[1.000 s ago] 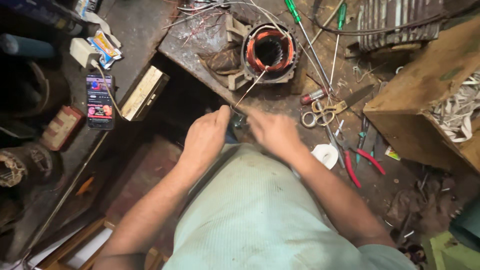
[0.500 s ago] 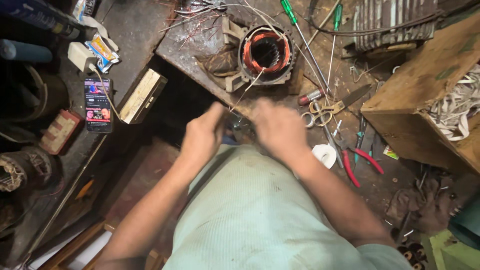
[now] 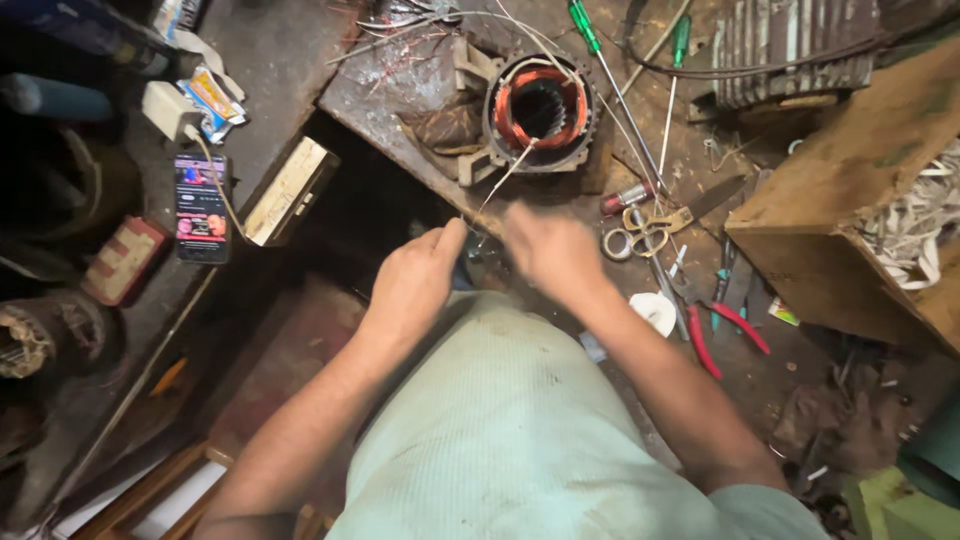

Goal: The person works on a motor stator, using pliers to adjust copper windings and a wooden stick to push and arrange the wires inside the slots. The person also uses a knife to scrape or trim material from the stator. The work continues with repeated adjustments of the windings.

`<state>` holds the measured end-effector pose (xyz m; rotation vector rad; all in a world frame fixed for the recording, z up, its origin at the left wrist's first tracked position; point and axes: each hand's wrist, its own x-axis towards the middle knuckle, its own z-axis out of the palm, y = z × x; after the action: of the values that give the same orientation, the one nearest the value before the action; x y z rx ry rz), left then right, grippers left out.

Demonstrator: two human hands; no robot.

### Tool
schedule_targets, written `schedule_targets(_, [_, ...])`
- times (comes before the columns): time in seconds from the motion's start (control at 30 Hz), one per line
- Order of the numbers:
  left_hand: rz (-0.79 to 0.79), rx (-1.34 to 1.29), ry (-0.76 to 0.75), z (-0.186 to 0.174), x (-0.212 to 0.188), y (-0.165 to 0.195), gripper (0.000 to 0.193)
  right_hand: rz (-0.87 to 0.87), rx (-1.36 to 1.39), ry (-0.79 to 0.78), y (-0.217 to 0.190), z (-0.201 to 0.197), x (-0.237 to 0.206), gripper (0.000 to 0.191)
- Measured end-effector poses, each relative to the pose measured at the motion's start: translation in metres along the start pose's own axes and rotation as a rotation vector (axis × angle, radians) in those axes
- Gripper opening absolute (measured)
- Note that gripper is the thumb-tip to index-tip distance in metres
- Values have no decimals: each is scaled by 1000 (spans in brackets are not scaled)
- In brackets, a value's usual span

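My left hand (image 3: 415, 280) and my right hand (image 3: 555, 250) are close together at the near edge of a dirty workbench (image 3: 400, 90), fingers curled around something small and dark between them that I cannot make out. A thin pale strip (image 3: 505, 180) runs from my hands up into a round motor stator (image 3: 540, 110) with copper-coloured windings, which stands on the bench just beyond my hands. My right hand is blurred. My pale green shirt fills the lower middle.
Scissors (image 3: 645, 225), green-handled screwdrivers (image 3: 590, 35), red-handled pliers (image 3: 715, 330) and a white tape roll (image 3: 655, 310) lie right of my hands. A wooden box (image 3: 830, 230) stands at right. A lit phone (image 3: 200, 205), a cream box (image 3: 290, 190) and small packets lie at left.
Both hands stay together at the bench edge; my right hand has shifted slightly and is blurred with motion. The stator has not moved.
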<state>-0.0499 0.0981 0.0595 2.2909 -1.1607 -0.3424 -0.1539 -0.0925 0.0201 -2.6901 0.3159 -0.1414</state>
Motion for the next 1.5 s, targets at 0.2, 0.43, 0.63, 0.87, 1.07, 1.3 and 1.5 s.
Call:
schedule_targets(0.2, [36, 16, 42, 11, -1, -9, 8, 9, 7, 161, 0, 16, -3, 17])
schedule_targets(0.43, [-636, -1141, -481, 27, 15, -10, 16, -60, 67, 71, 4, 2, -4, 18])
schedule_targets(0.63, [-53, -319, 92, 1, -6, -9, 22, -113, -9, 221, -15, -23, -5, 20])
schedule_targets(0.87, [78, 55, 45, -1, -3, -11, 30, -5, -100, 31, -17, -1, -5, 12])
schedule_targets(1.07, [179, 163, 159, 9, -4, -9, 27, -45, -2, 126, -2, 10, -6, 17])
schedule_targets(1.3, [-223, 6, -188, 39, 9, -10, 35, 5, 155, 30, -8, 7, -12, 21])
schedule_targets(1.5, [-500, -1171, -85, 32, 16, -7, 23, 132, 249, 297, 4, -38, -7, 17])
